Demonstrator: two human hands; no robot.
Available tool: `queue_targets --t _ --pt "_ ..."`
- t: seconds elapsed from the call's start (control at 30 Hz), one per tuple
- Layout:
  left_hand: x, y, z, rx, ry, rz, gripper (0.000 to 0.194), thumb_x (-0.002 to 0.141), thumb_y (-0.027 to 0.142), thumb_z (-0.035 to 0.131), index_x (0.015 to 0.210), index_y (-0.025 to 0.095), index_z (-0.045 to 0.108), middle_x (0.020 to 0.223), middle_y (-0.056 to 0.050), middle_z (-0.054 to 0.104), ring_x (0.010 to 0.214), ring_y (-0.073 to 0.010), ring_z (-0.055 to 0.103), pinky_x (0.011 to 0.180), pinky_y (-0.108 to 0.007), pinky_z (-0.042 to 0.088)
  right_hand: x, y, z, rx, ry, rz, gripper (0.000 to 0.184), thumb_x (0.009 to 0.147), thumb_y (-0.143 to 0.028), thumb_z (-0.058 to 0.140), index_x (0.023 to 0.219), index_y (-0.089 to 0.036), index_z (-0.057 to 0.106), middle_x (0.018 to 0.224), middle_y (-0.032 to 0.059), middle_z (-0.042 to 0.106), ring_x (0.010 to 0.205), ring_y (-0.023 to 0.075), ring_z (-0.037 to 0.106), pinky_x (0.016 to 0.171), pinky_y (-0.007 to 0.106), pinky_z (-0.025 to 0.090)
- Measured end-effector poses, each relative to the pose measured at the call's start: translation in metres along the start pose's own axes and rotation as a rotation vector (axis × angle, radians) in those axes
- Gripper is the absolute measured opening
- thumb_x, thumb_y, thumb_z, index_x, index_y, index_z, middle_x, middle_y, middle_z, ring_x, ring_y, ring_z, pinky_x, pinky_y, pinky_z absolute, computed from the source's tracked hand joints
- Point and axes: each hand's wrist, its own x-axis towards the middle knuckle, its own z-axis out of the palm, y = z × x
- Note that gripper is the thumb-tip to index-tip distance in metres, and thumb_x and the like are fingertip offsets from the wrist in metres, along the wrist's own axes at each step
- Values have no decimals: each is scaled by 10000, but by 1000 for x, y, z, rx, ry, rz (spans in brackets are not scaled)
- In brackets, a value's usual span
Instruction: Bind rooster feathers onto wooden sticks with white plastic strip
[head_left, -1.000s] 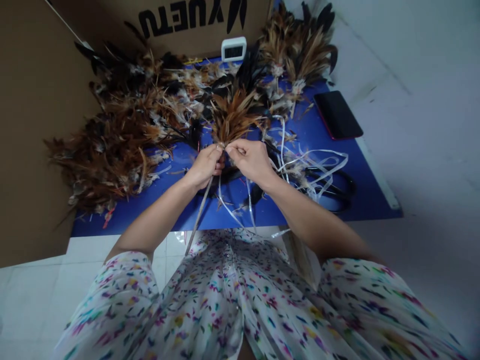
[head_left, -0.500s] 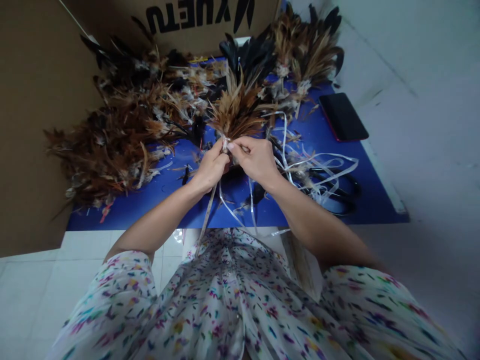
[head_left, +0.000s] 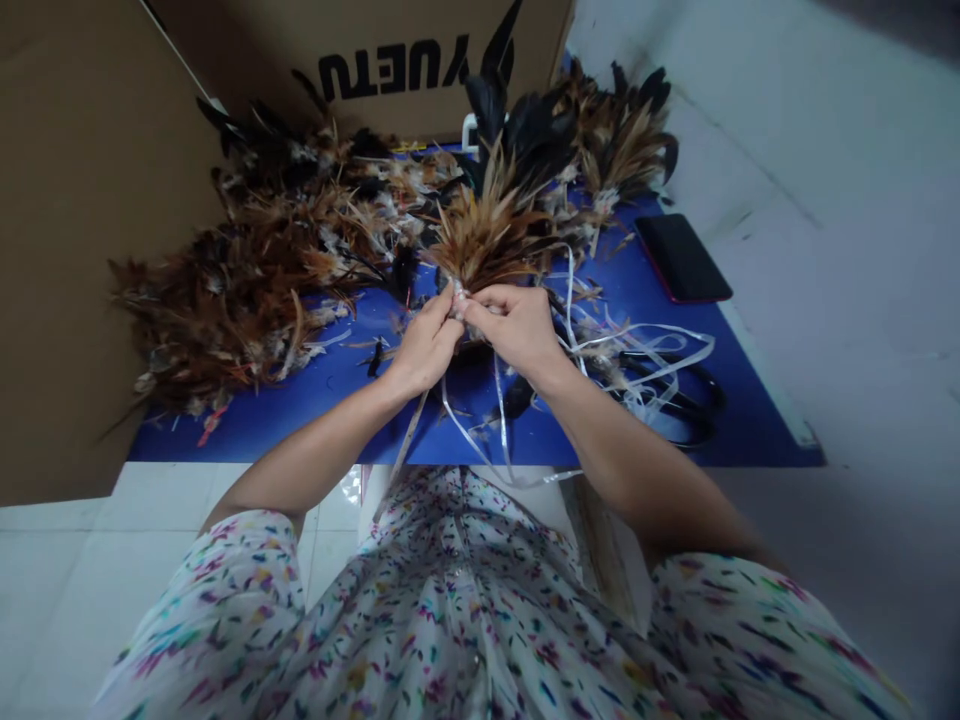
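A bundle of feathers [head_left: 491,230], brown low down and black at the tips, fans out away from me above the blue table. My left hand [head_left: 429,345] is closed around its bound base. My right hand [head_left: 517,325] pinches at the same white-wrapped base, thumb and forefinger pressed together; whether it grips the ribbon or the quills is hidden. White plastic ribbon [head_left: 504,410] hangs in a loop below the hands past the table edge. A thin pale stick [head_left: 409,440] slants down from under my left hand.
Loose brown feathers [head_left: 225,300] heap on the left of the blue table [head_left: 360,425]. More feather bundles [head_left: 626,140] lie at the back right. Tangled ribbon [head_left: 675,340] covers black scissor-like handles [head_left: 705,395]. A phone [head_left: 682,258] lies at the right edge; a cardboard box [head_left: 420,45] stands behind.
The view has shifted a little, so the table things appear slightly lower. Both hands stay at the base of the feather bundle, with only small finger movement.
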Motion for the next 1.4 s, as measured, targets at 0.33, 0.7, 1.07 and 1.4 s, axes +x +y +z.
queue_targets --t 0.33,0.7,1.07,1.4 --pt "5 -8 -4 -113 97 60 254 836 244 598 1071 181 669 1008 -43 692 908 -144 630 819 -259 512 2 8 4 141 -23 67 244 756 -379 670 683 -153 724 570 -16 547 538 86 416 553 261 346" --pt "6 10 -7 -339 149 -129 191 901 328 529 841 173 622 797 -12 642 663 -95 587 632 -217 483 2 0 3 222 -12 105 199 715 -339 662 616 -167 681 566 -10 548 552 96 442 542 255 363" --pt "5 5 -9 -168 134 29 326 682 284 810 922 166 625 898 -25 683 797 -107 618 735 -213 488 2 6 5 251 -64 78 208 719 -361 646 617 -181 632 583 -6 522 602 119 477 565 264 367" --pt "2 5 -7 -128 156 110 304 680 195 767 925 168 589 859 4 642 771 -83 588 746 -210 471 0 -2 5 296 -69 113 394 711 -464 677 493 -187 501 487 -50 356 486 65 304 479 260 241"
